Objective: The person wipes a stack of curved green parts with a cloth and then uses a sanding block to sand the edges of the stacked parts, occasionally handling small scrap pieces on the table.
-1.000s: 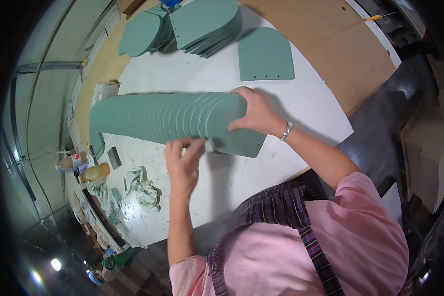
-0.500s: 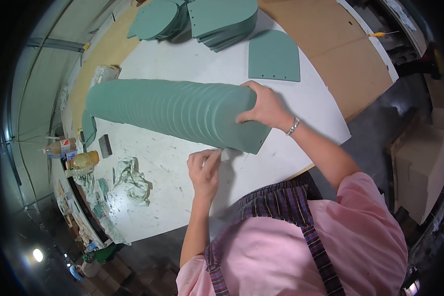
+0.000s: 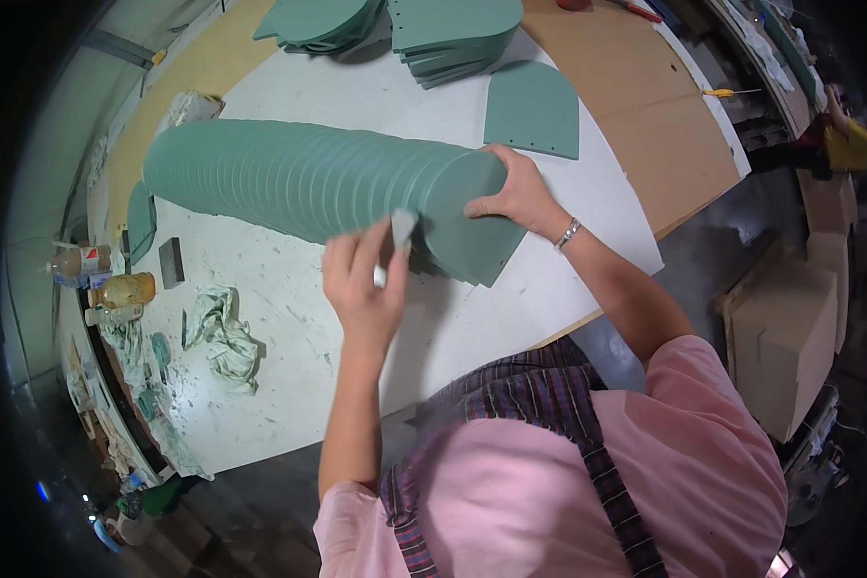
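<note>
A long overlapping row of green round-ended panels (image 3: 279, 178) lies fanned across the white tabletop (image 3: 289, 414). At its right end, my right hand (image 3: 528, 197) grips the end panel (image 3: 467, 193), thumb on the face and fingers over the far edge. My left hand (image 3: 361, 284) is raised at the row's near side. Between its thumb and fingers is a small pale grey flat piece (image 3: 404, 226), whose material I cannot make out. The piece is close to the panels' edges; whether it touches them I cannot tell. Something white shows at one finger.
A single green panel (image 3: 533, 108) with small holes lies beyond my right hand. Stacks of similar panels (image 3: 458, 34) stand at the far edge. On the left are a dark block (image 3: 171, 263), a crumpled cloth (image 3: 226, 337) and bottles (image 3: 120, 290). Cardboard boxes (image 3: 780, 337) stand right.
My left hand has risen from the near lower edge of the row and moved up and left along it, with the pale piece. My right hand keeps its grip. The view has shifted slightly.
</note>
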{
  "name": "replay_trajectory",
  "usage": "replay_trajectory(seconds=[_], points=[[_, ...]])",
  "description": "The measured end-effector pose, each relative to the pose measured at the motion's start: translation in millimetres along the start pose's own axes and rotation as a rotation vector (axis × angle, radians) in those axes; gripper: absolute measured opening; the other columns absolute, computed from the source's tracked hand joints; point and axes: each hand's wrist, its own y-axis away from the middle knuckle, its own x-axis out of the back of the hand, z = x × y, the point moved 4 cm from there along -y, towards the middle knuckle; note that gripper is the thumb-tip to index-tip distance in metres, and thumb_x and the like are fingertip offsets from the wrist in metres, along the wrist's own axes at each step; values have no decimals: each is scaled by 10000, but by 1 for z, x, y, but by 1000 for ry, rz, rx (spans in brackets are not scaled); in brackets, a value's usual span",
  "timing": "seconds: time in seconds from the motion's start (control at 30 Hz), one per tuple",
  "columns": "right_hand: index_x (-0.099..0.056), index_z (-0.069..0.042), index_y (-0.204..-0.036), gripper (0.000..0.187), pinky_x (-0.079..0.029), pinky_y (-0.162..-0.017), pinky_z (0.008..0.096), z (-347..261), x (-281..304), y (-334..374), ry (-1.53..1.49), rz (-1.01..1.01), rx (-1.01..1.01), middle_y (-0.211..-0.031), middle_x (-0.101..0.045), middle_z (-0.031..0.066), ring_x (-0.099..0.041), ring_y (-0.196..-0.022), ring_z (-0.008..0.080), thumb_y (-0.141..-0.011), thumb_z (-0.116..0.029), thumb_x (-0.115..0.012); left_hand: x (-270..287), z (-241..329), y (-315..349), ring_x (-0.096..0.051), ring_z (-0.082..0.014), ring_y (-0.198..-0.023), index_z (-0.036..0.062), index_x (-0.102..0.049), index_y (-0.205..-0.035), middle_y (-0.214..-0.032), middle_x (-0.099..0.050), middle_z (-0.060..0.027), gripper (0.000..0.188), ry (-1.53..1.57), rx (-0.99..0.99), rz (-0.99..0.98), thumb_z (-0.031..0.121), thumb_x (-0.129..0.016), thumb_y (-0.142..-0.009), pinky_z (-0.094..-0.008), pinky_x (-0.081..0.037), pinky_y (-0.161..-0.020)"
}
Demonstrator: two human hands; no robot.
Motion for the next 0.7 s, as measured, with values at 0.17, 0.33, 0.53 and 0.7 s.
replay_trajectory(seconds=[0.17, 0.33, 0.53, 0.7], points=[[-594, 16, -1122, 658, -484, -896, 327, 1, -7, -1, -8, -13, -11, -1044, -658, 144, -621, -976, 229, -590, -236, -888, 4, 2, -35, -554, -261, -784, 65, -697, -1079, -867, -588, -68, 365, -122, -92, 8, 38, -762, -721, -392, -440, -736], [-594, 12, -1123, 663, -485, -895, 326, 0, 0, 2, 2, 20, -19, -1026, -655, 138, -619, -964, 230, -587, -246, -886, 5, -19, 43, -570, -256, -814, 63, -711, -1062, -891, -609, -74, 371, -12, 62, -62, 14, -767, -698, -372, -444, -758], [-586, 9, -1146, 684, -487, -898, 329, -4, -3, 0, 6, -8, -31, -1028, -654, 137, -620, -963, 237, -588, -249, -885, 21, -19, -24, -565, -246, -826, 78, -724, -1056, -890, -615, -73, 353, -44, 26, 93, 13, -757, -710, -371, -434, -770], [-585, -5, -1145, 687, -491, -891, 331, -7, -4, 1, -16, -4, -31, -1022, -659, 129, -624, -961, 234, -590, -267, -893, 18, -22, -50, -546, -267, -848, 112, -718, -1073, -898, -601, -49, 331, -229, -90, -39, 7, -701, -760, -387, -409, -783]])
